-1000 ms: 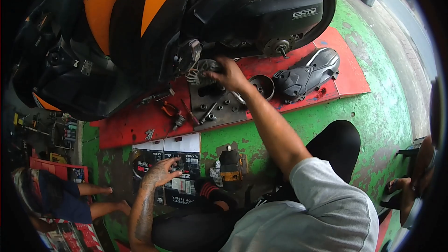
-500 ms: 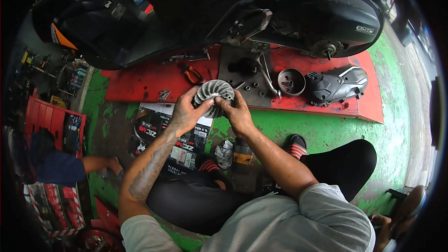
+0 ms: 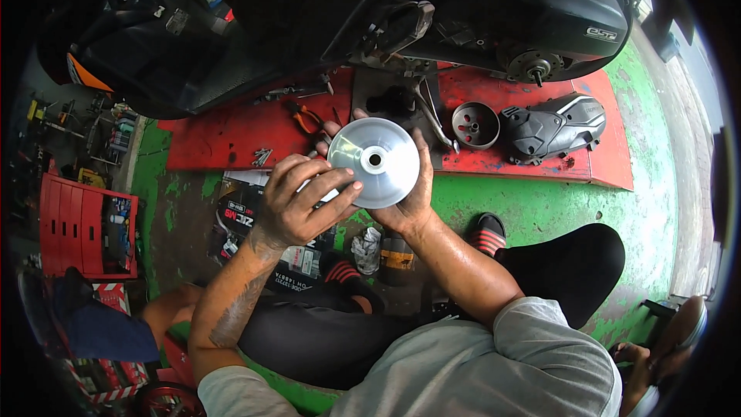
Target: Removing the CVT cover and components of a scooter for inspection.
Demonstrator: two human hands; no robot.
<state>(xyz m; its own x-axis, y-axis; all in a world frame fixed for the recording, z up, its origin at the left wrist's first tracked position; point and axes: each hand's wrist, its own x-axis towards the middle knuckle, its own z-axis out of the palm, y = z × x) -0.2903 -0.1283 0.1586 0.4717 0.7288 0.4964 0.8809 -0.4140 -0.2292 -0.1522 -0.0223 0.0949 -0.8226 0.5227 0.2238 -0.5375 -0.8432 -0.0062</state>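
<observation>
A silver metal pulley face (image 3: 390,184), a smooth shallow cone with a hole at its centre, is held up with its shiny side toward me. My right hand (image 3: 411,208) grips it from the right and beneath, thumb along the rim and some fingertips showing past the far left edge. The fan blades on its back are hidden now. My left hand (image 3: 302,197) lies over the left part of the disc, its fingers stretched out and apart, fingertips touching the smooth surface.
A black and orange scooter (image 3: 494,0) stands over the red platform (image 3: 208,143). On the platform lie orange-handled pliers (image 3: 309,118), bolts (image 3: 262,157), a round clutch bell (image 3: 455,127) and a dark engine cover (image 3: 559,130). Flattened cardboard (image 3: 239,212) is on the green floor. Another person's leg (image 3: 166,313) shows at left.
The pulley has been turned over from its bladed side to its smooth side. My left hand has gone from gripping its edge to lying on the face with spread fingers.
</observation>
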